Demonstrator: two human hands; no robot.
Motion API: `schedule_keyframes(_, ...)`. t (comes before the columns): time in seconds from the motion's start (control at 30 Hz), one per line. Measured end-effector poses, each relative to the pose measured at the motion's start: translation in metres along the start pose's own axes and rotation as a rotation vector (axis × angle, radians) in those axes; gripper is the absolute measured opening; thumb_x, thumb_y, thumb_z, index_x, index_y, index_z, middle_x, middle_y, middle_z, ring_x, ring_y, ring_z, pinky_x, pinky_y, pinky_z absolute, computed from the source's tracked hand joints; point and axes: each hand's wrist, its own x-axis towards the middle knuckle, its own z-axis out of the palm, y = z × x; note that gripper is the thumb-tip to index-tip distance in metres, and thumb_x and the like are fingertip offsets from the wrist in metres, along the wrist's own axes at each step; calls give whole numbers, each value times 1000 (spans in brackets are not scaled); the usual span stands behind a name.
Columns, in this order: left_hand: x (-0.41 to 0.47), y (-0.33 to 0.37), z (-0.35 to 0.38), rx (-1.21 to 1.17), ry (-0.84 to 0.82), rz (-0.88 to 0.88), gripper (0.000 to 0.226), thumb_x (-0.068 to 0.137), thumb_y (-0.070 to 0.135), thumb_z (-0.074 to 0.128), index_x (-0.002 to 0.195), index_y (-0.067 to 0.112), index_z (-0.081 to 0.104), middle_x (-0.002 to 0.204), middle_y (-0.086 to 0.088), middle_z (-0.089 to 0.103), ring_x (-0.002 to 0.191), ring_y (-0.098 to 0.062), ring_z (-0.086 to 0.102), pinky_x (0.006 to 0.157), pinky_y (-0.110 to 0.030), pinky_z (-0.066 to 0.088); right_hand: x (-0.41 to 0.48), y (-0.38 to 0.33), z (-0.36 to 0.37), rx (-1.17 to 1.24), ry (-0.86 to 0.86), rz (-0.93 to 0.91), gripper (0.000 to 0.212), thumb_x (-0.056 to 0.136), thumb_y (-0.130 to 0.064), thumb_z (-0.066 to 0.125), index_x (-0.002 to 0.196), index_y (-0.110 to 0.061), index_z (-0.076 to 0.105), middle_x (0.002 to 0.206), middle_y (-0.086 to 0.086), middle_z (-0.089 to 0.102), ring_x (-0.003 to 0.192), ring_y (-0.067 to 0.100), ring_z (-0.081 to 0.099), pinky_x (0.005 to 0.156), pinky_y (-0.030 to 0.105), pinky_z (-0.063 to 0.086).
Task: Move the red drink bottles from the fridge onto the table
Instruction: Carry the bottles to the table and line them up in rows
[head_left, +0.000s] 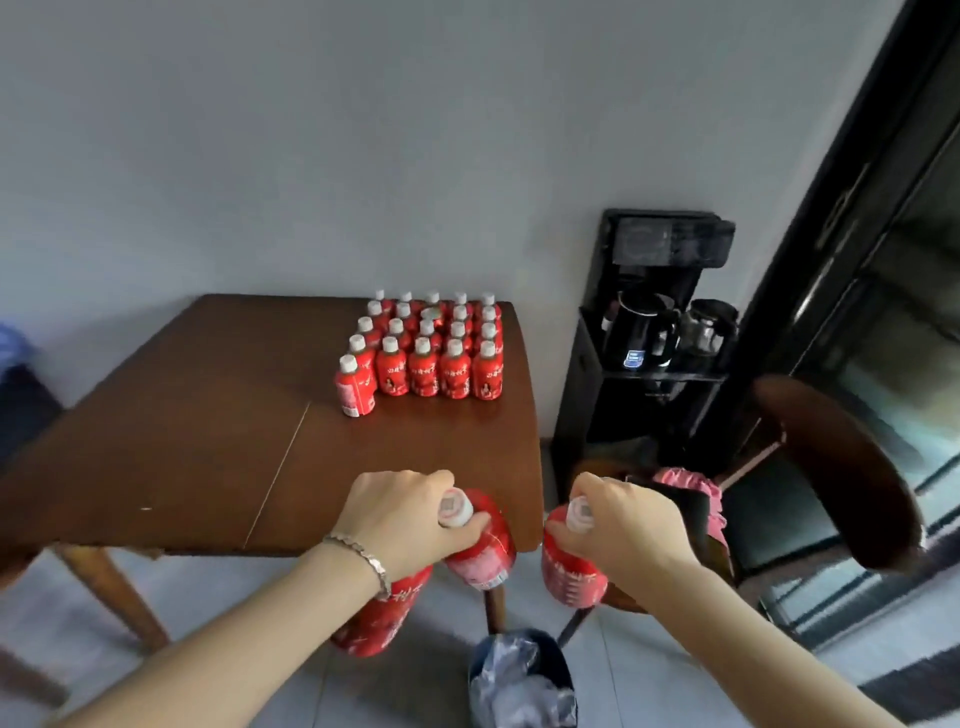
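My left hand (410, 514) grips two red drink bottles by their necks: one (485, 545) points right with its white cap showing, the other (379, 618) hangs below my wrist. In my right hand (623, 525) hangs a third red bottle (569, 571), held by its white cap. All three are in the air off the near right corner of the brown wooden table (208, 441). Several red bottles with white caps (426, 348) stand in rows at the table's far right.
A bin with a plastic liner (522, 680) stands on the floor below my hands. A dark wooden chair (831, 467) with a pink cloth is at the right. Behind it are a black water dispenser with kettles (654, 332) and the dark fridge door (883, 260).
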Motion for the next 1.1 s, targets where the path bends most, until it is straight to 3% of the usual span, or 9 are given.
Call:
schedule_keyframes(0.13, 37, -46, 19, 4, -41, -101, 50, 74, 74, 35, 59, 28, 29, 50, 14, 36, 48, -10, 38, 43, -21, 18, 68, -16, 23, 6, -65, -13, 33, 80, -62, 52, 90, -30, 48, 79, -14, 52, 67, 9, 48, 46, 16, 25)
schedule_keyframes(0.3, 92, -126, 59, -9, -140, -142, 46, 75, 75, 36, 69, 30, 35, 55, 16, 41, 51, -8, 43, 44, -18, 22, 162, -55, 78, 115, -127, 51, 36, 81, -58, 56, 100, -28, 54, 95, -9, 63, 76, 10, 58, 63, 21, 53)
schedule_keyframes(0.5, 155, -223, 105, -34, -205, -40, 45, 74, 77, 33, 82, 33, 40, 74, 14, 58, 66, -9, 57, 56, -19, 41, 268, -113, 137, 180, -203, 188, 35, 82, -56, 53, 98, -24, 54, 90, -8, 59, 76, 14, 57, 62, 26, 45)
schedule_keyframes(0.6, 186, -267, 123, -93, -198, 32, 51, 68, 77, 28, 72, 28, 40, 68, 10, 58, 62, -10, 58, 49, -20, 29, 322, -149, 156, 280, -271, 296, 34, 84, -51, 50, 100, -21, 56, 90, -4, 63, 82, 19, 62, 67, 30, 48)
schedule_keyframes(0.7, 209, -296, 139, -139, -194, 93, 51, 64, 75, 27, 64, 26, 40, 59, 11, 54, 50, -8, 47, 44, -16, 19, 367, -174, 175, 373, -284, 367, 36, 86, -50, 50, 103, -18, 54, 85, -5, 58, 79, 18, 60, 64, 28, 44)
schedule_keyframes(0.83, 230, -318, 157, -109, -124, 142, 47, 65, 67, 41, 49, 24, 53, 40, 11, 52, 34, -4, 49, 33, -15, 35, 415, -195, 191, 475, -285, 429, 33, 85, -48, 54, 97, -16, 54, 83, -3, 61, 79, 19, 59, 64, 28, 40)
schedule_keyframes(0.97, 237, -326, 176, -125, -146, 172, 47, 63, 68, 43, 49, 25, 56, 39, 13, 52, 34, -2, 49, 32, -15, 39, 444, -209, 208, 609, -293, 523, 31, 83, -46, 58, 75, -17, 50, 69, -3, 57, 70, 20, 56, 59, 29, 38)
schedule_keyframes(1.1, 242, -327, 185, -133, -167, 169, 48, 61, 70, 39, 50, 27, 57, 41, 13, 53, 35, -1, 50, 33, -15, 38, 450, -211, 212, 732, -306, 535, 33, 84, -47, 59, 83, -14, 54, 79, 1, 63, 66, 13, 56, 57, 28, 41)
